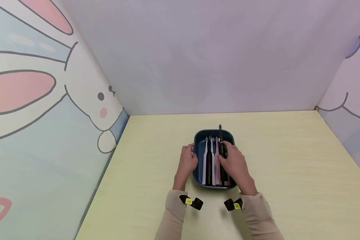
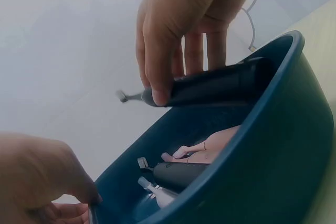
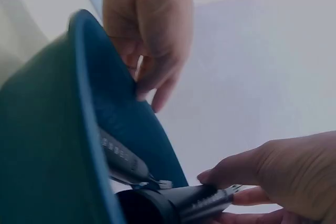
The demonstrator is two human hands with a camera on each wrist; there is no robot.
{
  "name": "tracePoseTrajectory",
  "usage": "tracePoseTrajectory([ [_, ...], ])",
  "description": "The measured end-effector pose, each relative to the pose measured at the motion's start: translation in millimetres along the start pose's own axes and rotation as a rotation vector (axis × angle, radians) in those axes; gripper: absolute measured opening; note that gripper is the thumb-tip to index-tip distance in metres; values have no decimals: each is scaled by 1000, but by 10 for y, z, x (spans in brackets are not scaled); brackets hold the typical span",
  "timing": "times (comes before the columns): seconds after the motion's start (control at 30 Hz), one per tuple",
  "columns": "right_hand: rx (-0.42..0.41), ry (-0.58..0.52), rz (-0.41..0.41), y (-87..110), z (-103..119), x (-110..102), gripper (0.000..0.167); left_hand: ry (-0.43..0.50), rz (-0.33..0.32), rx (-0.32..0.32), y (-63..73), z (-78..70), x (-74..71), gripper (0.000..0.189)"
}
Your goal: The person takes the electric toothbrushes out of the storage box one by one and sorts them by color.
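A dark blue basin (image 1: 199, 143) stands on the table and holds several electric toothbrushes lying side by side. Its left rim is pinched between the thumb and fingers of my left hand (image 1: 188, 160). My right hand (image 1: 235, 163) grips a black electric toothbrush (image 2: 215, 87) by its handle, tilted above the others at the basin's right side. The head of this brush sticks up past the far rim in the head view. Below lie a white toothbrush (image 1: 204, 168), another black toothbrush (image 2: 181, 175), and a pink toothbrush (image 1: 217, 171), partly covered by the held one.
Pale wood-look tabletop (image 1: 150, 160) surrounds the basin. A plain light wall (image 1: 216, 60) rises behind it. Side panels with cartoon drawings, including a rabbit (image 1: 90, 100), flank the table. Each sleeve cuff carries a black strap-on camera (image 1: 197, 203).
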State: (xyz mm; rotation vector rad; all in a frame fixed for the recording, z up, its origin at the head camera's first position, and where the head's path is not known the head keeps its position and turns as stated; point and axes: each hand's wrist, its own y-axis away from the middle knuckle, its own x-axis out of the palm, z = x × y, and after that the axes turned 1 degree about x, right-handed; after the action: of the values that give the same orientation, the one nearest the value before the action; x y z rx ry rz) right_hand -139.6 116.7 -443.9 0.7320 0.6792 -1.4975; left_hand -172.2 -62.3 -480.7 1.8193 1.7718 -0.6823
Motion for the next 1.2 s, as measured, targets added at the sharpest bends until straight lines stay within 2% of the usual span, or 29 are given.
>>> tracePoseTrajectory([
  [0.27,-2,-34,-85,-29,-79,-181,60,8,-1,-2,7,8,10,43],
  [0.63,35,-50,-113,-87,-336,-473,58,8,1,-6,20,-18,-8,43],
  [0.87,52,-60,-143,-121,-477,-537,58,12,2,-2,20,-33,-22,43],
  [1.0,62,-91,-232,-137,-539,-521,57,19,10,-7,26,-46,-30,43],
  [1.2,13,-172,-443,-203,-630,-448,54,15,11,-8,19,-44,-34,42],
])
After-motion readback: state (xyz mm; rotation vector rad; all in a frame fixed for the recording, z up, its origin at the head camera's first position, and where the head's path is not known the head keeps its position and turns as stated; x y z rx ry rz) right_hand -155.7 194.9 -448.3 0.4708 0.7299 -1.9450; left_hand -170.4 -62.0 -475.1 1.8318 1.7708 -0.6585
